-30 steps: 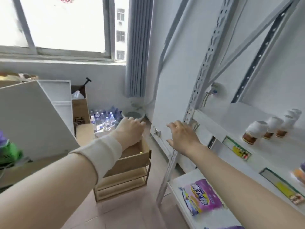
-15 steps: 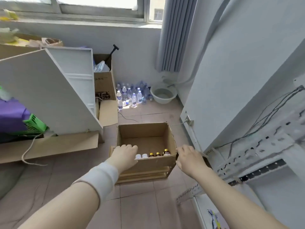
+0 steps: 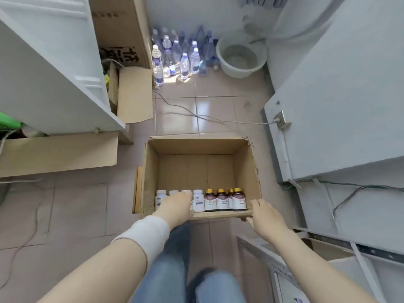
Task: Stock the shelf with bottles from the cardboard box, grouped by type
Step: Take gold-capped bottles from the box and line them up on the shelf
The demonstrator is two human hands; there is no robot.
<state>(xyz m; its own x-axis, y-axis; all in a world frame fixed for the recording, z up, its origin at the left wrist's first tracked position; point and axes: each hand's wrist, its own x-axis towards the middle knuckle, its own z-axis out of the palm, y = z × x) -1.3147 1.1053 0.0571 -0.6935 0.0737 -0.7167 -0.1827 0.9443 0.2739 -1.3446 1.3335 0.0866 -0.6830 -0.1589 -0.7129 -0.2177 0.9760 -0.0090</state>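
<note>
Reaching down into the cardboard box (image 3: 196,142), the left hand (image 3: 177,206) lies over the white bottles (image 3: 198,200), its fingers stretched across their caps and not visibly curled round any of them. The right hand (image 3: 265,217) hovers at the box's near right corner with its fingers spread and relaxed, holding nothing. Whether it touches the rim is hard to tell. It probably sits there to steady the box or to take the next bottle.

The bottles stand upright in a single row against the near wall of the box. The white ones are at the left and the amber bottles (image 3: 222,200) with gold caps are at the right, touching side by side. That sorting by type suits the task, since each kind can be lifted out as a group. The far part of the box is bare cardboard, so I judge most of the stock has already left it.

The box sits on a glossy tiled floor (image 3: 83,206). A grey cable (image 3: 196,115) trails across the tiles beyond it to a socket on a white panel (image 3: 338,106) at the right. At the far wall stand clear water bottles (image 3: 175,55) beside a pale basin (image 3: 240,57). Flattened cardboard (image 3: 59,152) lies to the left under a leaning white board. A grey metal rail (image 3: 328,239), likely part of the shelf, shows near right.
</note>
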